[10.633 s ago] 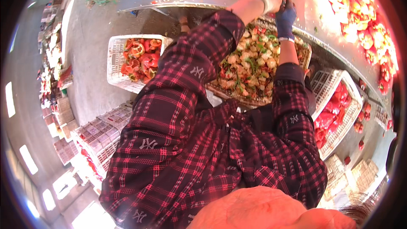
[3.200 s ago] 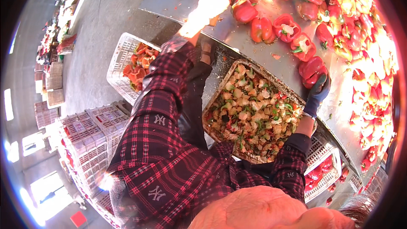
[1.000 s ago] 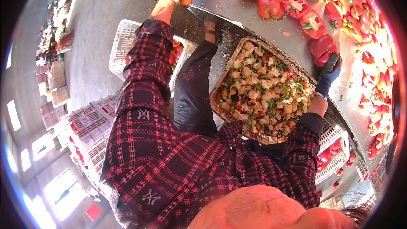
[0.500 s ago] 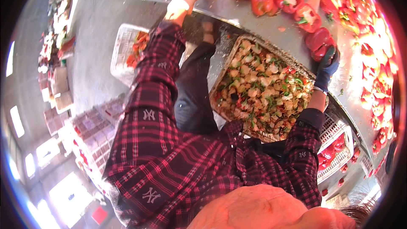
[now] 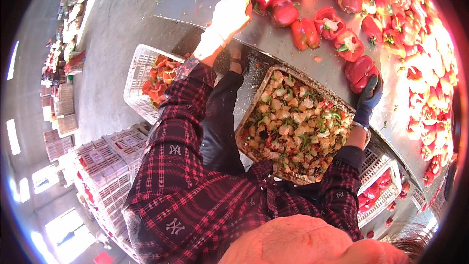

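My left hand (image 5: 229, 19) reaches over the far left of the metal table (image 5: 312, 61), beside red bell peppers (image 5: 284, 11). Strong glare washes it out, so its fingers and anything in them cannot be made out. At the table's near right edge, my right hand (image 5: 370, 97), in a dark blue glove, is closed around the near side of a red bell pepper (image 5: 360, 72). Close to that one lie cut peppers (image 5: 349, 44) with pale cores showing. Below the table edge stands a crate of pepper cores and trimmings (image 5: 298, 122).
A large heap of red peppers (image 5: 432, 93) covers the table's right side. On the floor at left is a white crate (image 5: 134, 80) with orange-red pieces. Stacked crates (image 5: 105, 166) stand nearer. Another crate (image 5: 378, 190) with red peppers sits at lower right.
The whole view has shifted, so the table appears lower. My left hand has moved slightly right along the peppers. My right hand stays at the same pepper.
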### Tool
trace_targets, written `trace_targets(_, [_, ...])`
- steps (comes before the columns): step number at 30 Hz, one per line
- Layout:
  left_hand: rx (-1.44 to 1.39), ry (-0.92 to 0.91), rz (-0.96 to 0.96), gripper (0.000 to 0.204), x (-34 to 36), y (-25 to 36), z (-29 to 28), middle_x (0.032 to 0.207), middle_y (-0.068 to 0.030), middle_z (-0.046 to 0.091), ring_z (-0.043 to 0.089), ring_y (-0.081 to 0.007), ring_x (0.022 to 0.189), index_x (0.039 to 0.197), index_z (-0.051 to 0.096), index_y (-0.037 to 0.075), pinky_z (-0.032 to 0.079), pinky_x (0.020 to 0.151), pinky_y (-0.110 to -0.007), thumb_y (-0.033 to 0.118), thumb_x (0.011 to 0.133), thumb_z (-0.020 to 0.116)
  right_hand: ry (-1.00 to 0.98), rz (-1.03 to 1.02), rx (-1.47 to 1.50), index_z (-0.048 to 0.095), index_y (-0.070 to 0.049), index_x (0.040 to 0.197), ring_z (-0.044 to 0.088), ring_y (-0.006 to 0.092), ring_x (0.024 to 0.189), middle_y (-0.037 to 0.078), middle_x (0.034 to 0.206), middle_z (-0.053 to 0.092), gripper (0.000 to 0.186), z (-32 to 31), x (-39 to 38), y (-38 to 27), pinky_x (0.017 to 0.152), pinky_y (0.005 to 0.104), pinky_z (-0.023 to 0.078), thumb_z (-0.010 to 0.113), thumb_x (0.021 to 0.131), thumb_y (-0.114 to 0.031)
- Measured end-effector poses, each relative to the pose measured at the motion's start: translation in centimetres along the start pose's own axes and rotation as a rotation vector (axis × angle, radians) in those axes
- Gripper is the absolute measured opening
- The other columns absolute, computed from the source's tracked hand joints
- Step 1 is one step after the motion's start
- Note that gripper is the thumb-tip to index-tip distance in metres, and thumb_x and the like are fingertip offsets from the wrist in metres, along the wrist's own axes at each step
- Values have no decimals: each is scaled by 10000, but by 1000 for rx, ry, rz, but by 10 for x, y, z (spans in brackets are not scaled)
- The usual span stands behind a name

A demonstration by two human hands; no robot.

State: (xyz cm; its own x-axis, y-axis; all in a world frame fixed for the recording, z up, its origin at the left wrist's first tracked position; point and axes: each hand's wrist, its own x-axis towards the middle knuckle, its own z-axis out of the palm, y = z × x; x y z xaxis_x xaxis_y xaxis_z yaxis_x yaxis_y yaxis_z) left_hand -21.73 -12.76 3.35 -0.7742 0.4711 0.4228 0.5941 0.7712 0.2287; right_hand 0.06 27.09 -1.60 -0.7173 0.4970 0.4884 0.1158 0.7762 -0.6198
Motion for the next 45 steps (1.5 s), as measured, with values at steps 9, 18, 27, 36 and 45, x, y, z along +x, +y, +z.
trace_targets(9, [-205, 399, 117, 569, 107, -28, -45, 738, -163, 620, 592, -310, 613, 1388, 418, 84, 465, 555, -379, 153, 839, 551, 11, 70, -3, 591, 15, 1163, 576, 334, 1007, 206, 1091, 612, 444, -2, -5, 6, 898, 404, 432, 422, 969, -347])
trace_targets(18, [58, 101, 23, 539, 117, -90, 50, 714, -165, 610, 588, -323, 617, 1351, 444, 75, 464, 567, -393, 137, 825, 543, -8, 113, 116, 583, 19, 1177, 567, 296, 1030, 183, 1118, 607, 447, 7, -6, 11, 920, 386, 419, 413, 975, -342])
trace_targets(27, [-173, -66, -19, 500, 100, -99, -3, 692, -170, 600, 577, -335, 605, 1305, 469, 57, 457, 565, -413, 134, 816, 543, 22, 55, 64, 598, 12, 1163, 589, 288, 992, 173, 1078, 635, 410, 5, -5, 5, 891, 377, 440, 447, 968, -315])
trace_targets(36, [177, -85, 171, 463, 63, -150, 57, 669, -175, 590, 566, -347, 594, 1258, 495, 38, 450, 563, -433, 131, 807, 543, -14, 99, 137, 595, -1, 1183, 573, 270, 1036, 156, 1125, 622, 457, 4, -4, 12, 920, 380, 427, 466, 957, -377])
trace_targets(45, [-457, -172, -83, 426, 79, -78, 9, 982, -186, 661, 639, -347, 686, 1201, 559, 14, 511, 634, -421, 254, 849, 579, -1, 120, 127, 579, -3, 1210, 557, 275, 1066, 159, 1163, 607, 459, 2, -7, 12, 956, 390, 405, 447, 962, -366])
